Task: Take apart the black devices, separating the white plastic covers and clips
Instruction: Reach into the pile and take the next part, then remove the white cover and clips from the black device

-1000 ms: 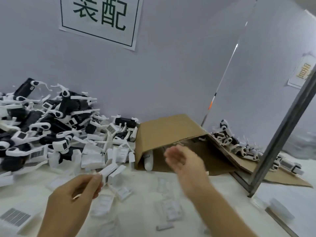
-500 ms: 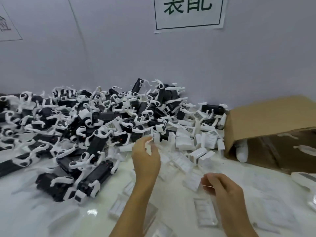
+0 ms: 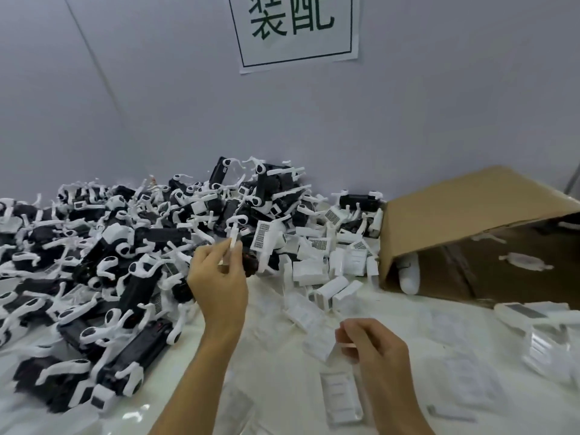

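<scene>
Fingers of my left hand [image 3: 219, 287] pinch a thin white clip [image 3: 232, 243], upright at the pile's near edge. Black devices [image 3: 125, 246] heap from nine to twelve o'clock of it. My right hand [image 3: 373, 350], at four o'clock, pinches a small clear cover [image 3: 334, 351]. White covers [image 3: 326, 271] lie at two o'clock, beside the cardboard box [image 3: 470, 208].

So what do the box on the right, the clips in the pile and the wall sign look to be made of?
Box: corrugated cardboard by its look, matte brown with creased, folded flaps. Clips: probably moulded plastic, smooth white, thin curved arms around black bodies; the blur hides finer texture. Sign: seemingly paper, flat white sheet with green print, its lower edge slightly uneven against the wall.
</scene>
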### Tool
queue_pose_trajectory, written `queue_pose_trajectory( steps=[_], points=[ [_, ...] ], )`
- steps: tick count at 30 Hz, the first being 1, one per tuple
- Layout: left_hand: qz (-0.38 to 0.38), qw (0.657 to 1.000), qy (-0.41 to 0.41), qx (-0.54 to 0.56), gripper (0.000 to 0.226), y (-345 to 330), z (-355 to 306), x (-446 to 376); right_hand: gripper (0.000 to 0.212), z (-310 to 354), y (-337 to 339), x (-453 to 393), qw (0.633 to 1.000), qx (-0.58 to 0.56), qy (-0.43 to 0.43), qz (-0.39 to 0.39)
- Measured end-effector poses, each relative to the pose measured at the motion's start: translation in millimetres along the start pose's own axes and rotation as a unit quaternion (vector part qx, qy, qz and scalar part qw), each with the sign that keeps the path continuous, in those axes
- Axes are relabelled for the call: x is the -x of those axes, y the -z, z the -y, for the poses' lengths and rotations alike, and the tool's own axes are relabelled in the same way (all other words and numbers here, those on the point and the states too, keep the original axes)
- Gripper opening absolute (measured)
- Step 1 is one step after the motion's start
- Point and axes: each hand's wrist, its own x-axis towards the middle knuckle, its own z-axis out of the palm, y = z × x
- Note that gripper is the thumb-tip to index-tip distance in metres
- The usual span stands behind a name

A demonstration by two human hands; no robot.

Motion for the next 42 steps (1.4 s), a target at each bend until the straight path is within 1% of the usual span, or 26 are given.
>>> queue_pose_trajectory(
  steps=[2,3,4,5,6,8,9,10,11,13,15,17,19,21,22,23,25,27,29,31,32,33,35,37,40,42],
  points=[
    [-0.03,0.997,0.021,0.075,0.014,2,-20,15,0.02,2,0,2,1.0,-0.005,0.01,0.003],
    [-0.032,0.991,0.05,0.119,0.012,2,-28,22,0.018,4,-1,3,1.0,-0.01,0.02,0.003],
    [-0.02,0.979,0.101,0.175,0.01,1,-36,28,0.015,6,-1,5,0.999,-0.016,0.034,0.001],
    [0.0,0.958,0.166,0.233,0.012,-1,-43,33,0.008,8,-2,6,0.998,-0.024,0.05,0.002],
    [0.024,0.926,0.239,0.29,0.016,-3,-48,39,0.013,10,-2,9,0.998,-0.029,0.062,0.005],
    [0.075,0.854,0.364,0.364,0.013,-7,-56,50,0.052,10,-1,11,0.997,-0.027,0.066,0.027],
    [0.098,0.835,0.4,0.366,0.012,-9,-58,56,0.067,11,-1,12,0.997,-0.026,0.06,0.034],
    [0.116,0.824,0.424,0.357,0.012,-10,-59,60,0.076,11,-1,14,0.997,-0.028,0.057,0.04],
    [0.122,0.819,0.44,0.347,0.014,-9,-59,63,0.077,12,-1,14,0.997,-0.035,0.059,0.042],
    [0.132,0.817,0.457,0.326,0.014,-6,-56,65,0.067,14,0,13,0.995,-0.07,0.06,0.029],
    [0.184,0.805,0.468,0.315,0.011,1,-52,63,0.056,14,2,10,0.993,-0.104,0.046,0.02],
    [0.278,0.774,0.488,0.293,0.012,9,-52,63,0.048,17,1,9,0.993,-0.116,0.034,0.02],
    [0.388,0.735,0.49,0.261,0.026,14,-56,67,0.043,18,-1,10,0.99,-0.13,0.032,0.036],
    [0.47,0.673,0.498,0.28,0.037,17,-58,70,0.038,21,-2,12,0.987,-0.151,0.031,0.052],
    [0.501,0.652,0.493,0.285,0.043,19,-61,70,0.038,20,-1,12,0.985,-0.16,0.023,0.056],
    [0.533,0.646,0.47,0.278,0.049,21,-61,69,0.035,20,0,11,0.984,-0.165,0.01,0.062],
    [0.595,0.655,0.394,0.249,0.051,22,-61,70,0.024,22,3,10,0.986,-0.147,-0.011,0.08],
    [0.624,0.663,0.338,0.239,0.057,22,-58,74,0.026,22,5,11,0.99,-0.111,0.011,0.091],
    [0.59,0.671,0.353,0.277,0.053,19,-56,78,0.038,21,5,14,0.99,-0.093,0.052,0.09],
    [0.521,0.676,0.392,0.343,0.038,14,-55,80,0.053,16,6,17,0.991,-0.073,0.063,0.088],
    [0.484,0.678,0.409,0.374,0.033,13,-55,79,0.062,15,5,19,0.992,-0.055,0.066,0.095],
    [0.452,0.682,0.416,0.397,0.031,13,-53,78,0.066,15,4,20,0.991,-0.03,0.071,0.106],
    [0.424,0.71,0.394,0.401,0.026,15,-50,73,0.057,16,3,22,0.99,0.009,0.084,0.115],
    [0.428,0.732,0.37,0.379,0.027,18,-49,69,0.044,20,2,24,0.989,0.014,0.084,0.12],
    [0.467,0.721,0.365,0.359,0.036,21,-47,65,0.032,21,2,27,0.986,0.019,0.079,0.148],
    [0.487,0.718,0.358,0.346,0.033,24,-44,61,0.031,22,2,28,0.984,0.017,0.068,0.162]
  ],
)
